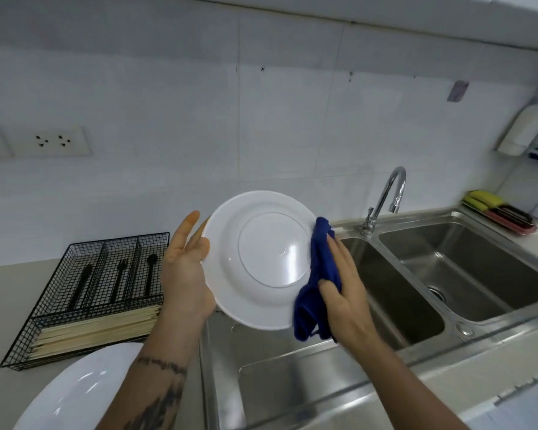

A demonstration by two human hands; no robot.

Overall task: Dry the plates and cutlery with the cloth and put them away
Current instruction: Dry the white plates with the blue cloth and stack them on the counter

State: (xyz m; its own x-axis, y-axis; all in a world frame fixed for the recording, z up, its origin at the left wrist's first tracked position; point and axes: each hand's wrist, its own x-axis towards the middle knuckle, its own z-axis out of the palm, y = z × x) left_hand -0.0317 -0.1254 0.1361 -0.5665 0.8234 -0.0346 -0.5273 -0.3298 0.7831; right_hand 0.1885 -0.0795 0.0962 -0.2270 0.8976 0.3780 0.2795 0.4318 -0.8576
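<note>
A white plate is held up on edge over the sink's left side, its underside facing me. My left hand grips its left rim, thumb on the near face and fingers behind it. My right hand holds a blue cloth against the plate's right rim. A second white plate lies on the counter at the lower left. The black wire cutlery tray holds three black utensils and a bundle of wooden chopsticks.
A steel double sink with a chrome tap fills the right side. Sponges in a small tray sit behind it. A wall rack with a white bottle hangs at the far right. Wall sockets are at the left.
</note>
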